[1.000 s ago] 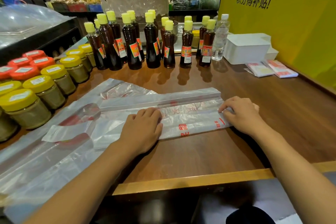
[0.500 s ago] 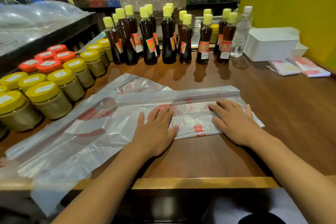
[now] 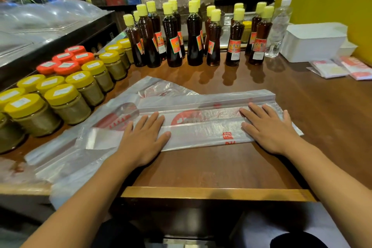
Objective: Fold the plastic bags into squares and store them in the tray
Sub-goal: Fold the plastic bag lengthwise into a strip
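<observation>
Glossy plastic bag, polished wood counter

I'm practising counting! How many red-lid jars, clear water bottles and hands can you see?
Round jars with red lids: 5
Clear plastic water bottle with white cap: 1
Hands, left hand and right hand: 2
Total: 8

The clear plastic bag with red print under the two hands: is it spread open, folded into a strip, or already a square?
Folded into a long strip, not a square: the clear red-printed plastic bag shows lengthwise creases.
</observation>
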`<state>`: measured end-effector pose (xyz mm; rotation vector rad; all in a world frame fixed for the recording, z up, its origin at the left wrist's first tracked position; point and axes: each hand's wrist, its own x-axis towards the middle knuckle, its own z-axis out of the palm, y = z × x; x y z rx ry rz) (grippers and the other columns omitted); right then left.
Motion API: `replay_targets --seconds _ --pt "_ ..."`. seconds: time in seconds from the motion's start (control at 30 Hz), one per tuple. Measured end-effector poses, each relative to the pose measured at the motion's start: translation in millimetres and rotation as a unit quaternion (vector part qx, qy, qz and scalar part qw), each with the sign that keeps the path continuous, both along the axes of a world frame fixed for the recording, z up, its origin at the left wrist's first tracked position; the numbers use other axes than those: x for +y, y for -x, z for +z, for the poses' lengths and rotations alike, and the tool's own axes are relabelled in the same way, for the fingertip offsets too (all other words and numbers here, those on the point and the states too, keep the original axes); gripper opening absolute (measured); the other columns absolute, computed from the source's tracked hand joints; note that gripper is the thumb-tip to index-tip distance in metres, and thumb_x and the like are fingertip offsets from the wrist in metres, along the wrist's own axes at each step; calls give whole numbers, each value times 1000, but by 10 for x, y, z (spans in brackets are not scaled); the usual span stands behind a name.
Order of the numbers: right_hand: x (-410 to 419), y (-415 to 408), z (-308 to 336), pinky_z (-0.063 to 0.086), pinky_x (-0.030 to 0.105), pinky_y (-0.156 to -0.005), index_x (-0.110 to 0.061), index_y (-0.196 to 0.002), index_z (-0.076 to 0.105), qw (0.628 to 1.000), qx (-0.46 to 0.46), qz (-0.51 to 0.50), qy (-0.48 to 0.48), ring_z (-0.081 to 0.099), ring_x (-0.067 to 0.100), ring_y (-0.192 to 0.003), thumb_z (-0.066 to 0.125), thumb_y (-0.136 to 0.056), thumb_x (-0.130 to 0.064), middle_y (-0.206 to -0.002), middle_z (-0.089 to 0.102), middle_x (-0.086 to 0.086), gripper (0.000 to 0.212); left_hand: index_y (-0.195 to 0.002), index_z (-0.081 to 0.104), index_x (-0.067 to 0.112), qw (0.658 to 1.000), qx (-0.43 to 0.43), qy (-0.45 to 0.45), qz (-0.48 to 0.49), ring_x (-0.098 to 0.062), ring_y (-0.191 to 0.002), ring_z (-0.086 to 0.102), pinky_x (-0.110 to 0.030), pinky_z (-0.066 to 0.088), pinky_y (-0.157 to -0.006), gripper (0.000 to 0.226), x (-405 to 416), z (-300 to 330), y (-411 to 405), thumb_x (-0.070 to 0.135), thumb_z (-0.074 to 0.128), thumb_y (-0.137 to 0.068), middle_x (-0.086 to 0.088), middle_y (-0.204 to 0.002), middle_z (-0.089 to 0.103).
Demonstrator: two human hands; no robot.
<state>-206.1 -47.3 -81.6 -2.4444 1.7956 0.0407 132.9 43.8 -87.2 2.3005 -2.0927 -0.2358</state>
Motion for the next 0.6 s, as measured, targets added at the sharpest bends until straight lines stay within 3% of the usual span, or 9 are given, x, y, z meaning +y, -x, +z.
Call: replay_targets --seconds 0.23,0.37,0.5,0.6 --pt "5 6 0 -1 64 -119 -45 -157 7 1000 -8 4 5 -1 22 -154 15 -103 -57 -167 -2 -13 56 -162 8 30 1000 1 13 20 -17 -156 0 -42 1 -126 65 48 33 -304 57 19 -104 6 -170 2" --pt "16 4 5 -1 63 -119 -43 -156 15 999 -33 7 9 1 21 -154 21 -102 -59 -167 3 -13 56 -161 7 29 993 -85 65 43 -27 -156 -1 -49 2 -124 64 81 178 -152 52 29 -105 0 -170 2" --pt "18 -2 5 -1 62 -120 -42 -157 14 999 -30 10 9 1 23 -154 20 -103 -58 -167 2 -11 57 -161 8 32 985 -57 158 -45 -28 -156 -4 -51 2 -124 63 -98 373 530 48 34 -105 2 -170 3" --pt "23 -4 6 1 62 -121 -42 -157 11 1000 -17 10 12 1 23 -154 17 -102 -59 -168 1 -10 58 -160 5 34 982 7 124 -140 -22 -156 -4 -48 2 -126 61 -252 312 1184 52 28 -106 6 -170 0"
